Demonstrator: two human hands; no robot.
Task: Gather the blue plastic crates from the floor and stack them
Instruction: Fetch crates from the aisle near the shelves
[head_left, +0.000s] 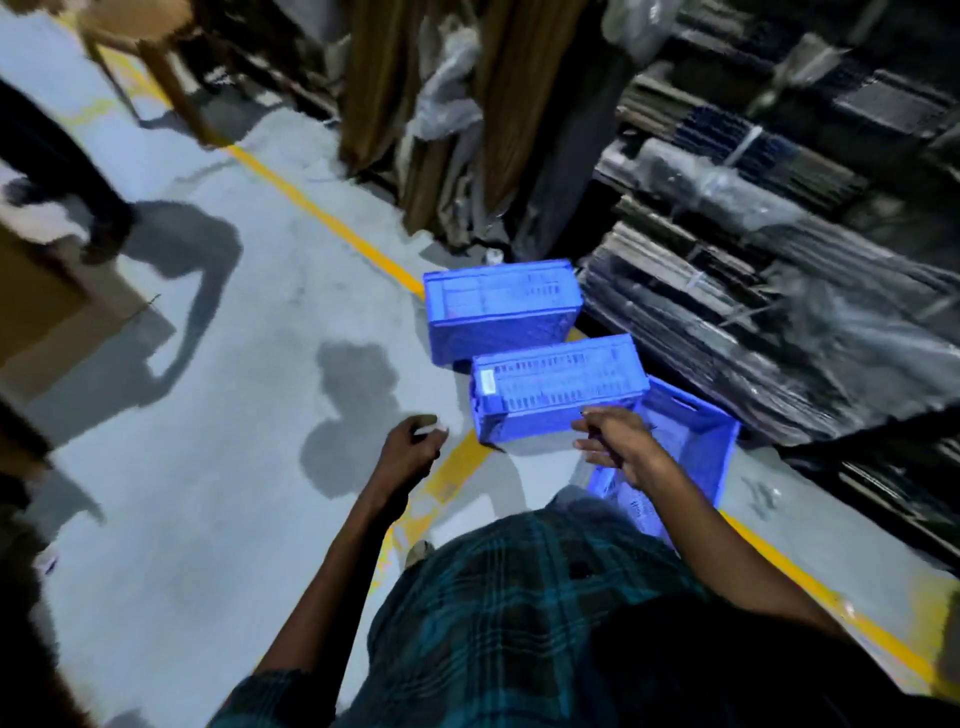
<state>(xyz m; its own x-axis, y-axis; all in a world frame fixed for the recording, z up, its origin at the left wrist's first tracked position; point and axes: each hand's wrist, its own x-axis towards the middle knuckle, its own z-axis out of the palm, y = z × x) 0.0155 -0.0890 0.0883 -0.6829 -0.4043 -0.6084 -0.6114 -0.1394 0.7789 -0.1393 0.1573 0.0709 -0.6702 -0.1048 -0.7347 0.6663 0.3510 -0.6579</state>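
Three blue plastic crates sit by the yellow floor line. The far crate lies upside down on the floor. The middle crate, also bottom-up, is tilted with its near left corner off the floor, and my right hand grips its near edge. The third crate stands open side up beneath and behind that hand, partly hidden by my arm. My left hand hangs to the left of the middle crate, fingers loosely curled, touching no crate.
Bundled cardboard sheets in plastic wrap are stacked close on the right. Upright board rolls stand behind the crates. Another person's legs and a wooden stool are at the far left, a brown box beside them.
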